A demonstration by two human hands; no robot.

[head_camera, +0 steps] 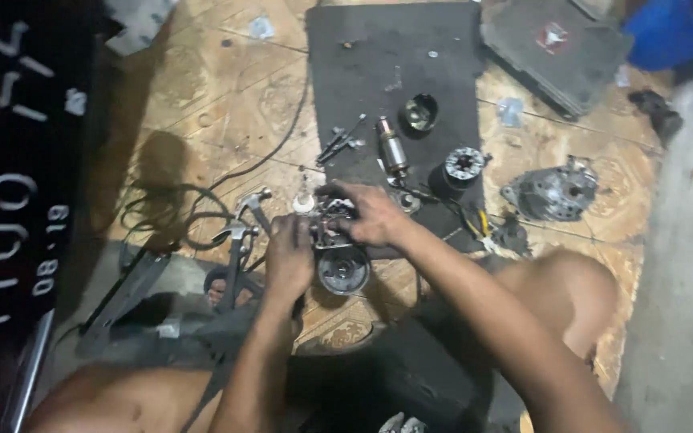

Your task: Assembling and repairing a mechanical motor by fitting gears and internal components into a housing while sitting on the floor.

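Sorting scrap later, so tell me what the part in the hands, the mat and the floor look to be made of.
Part in both hands: looks like bare metal, dull grey with greasy shine, round pulley-like end.
Mat: probably rubber or similar, flat matte dark grey, no glare.
Floor: appears glazed tile, tan pattern with straight grout lines and slight sheen.

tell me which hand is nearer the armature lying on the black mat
Right. The right hand sits just below and left of the armature; the left hand is farther, lower left.
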